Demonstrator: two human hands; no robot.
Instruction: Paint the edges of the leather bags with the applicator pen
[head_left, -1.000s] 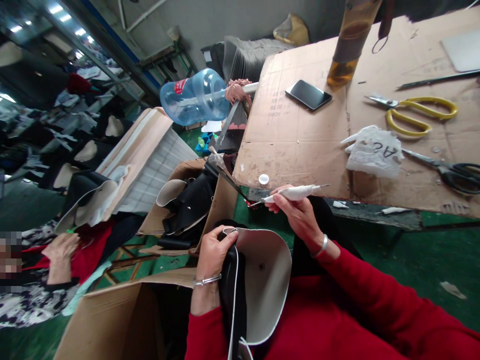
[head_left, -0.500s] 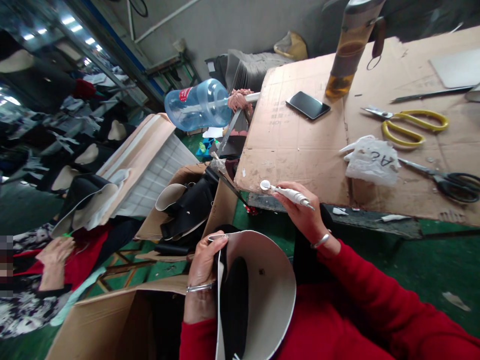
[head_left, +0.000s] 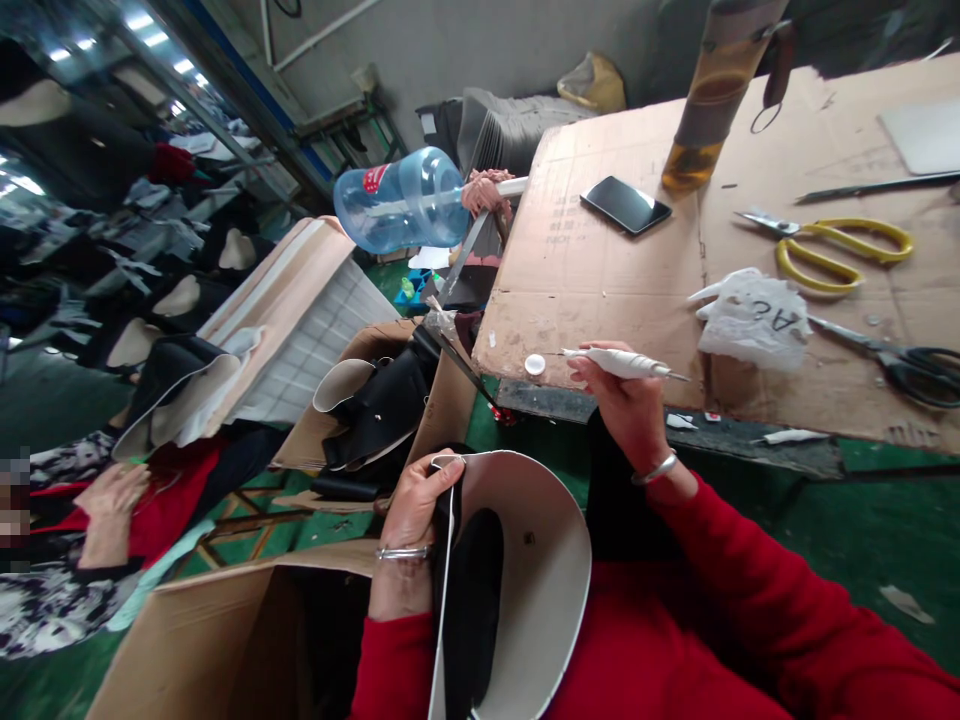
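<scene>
My left hand [head_left: 420, 500] grips the top edge of a curved piece [head_left: 544, 570], pale inside with a black patch, against my lap. Over the near edge of the cardboard-covered table [head_left: 600, 300], my right hand [head_left: 626, 405] is closed around a white wrapped tool [head_left: 619, 363] with a thin tip pointing left. Just left of that tip, a small round white cap [head_left: 535, 364] lies on the cardboard. A crumpled white plastic bag [head_left: 754, 320] with black marks sits further right on the table.
On the table are a phone [head_left: 626, 205], a bottle of amber liquid [head_left: 705, 120], yellow-handled scissors [head_left: 840, 250] and black-handled scissors [head_left: 926, 370]. Cartons [head_left: 187, 640] stand at the left. Another person's hands [head_left: 111, 495] show at far left.
My right hand has moved slightly right with the white tool, whose tip is now apart from the round cap. The cap rests on the table. My left hand still holds the curved piece.
</scene>
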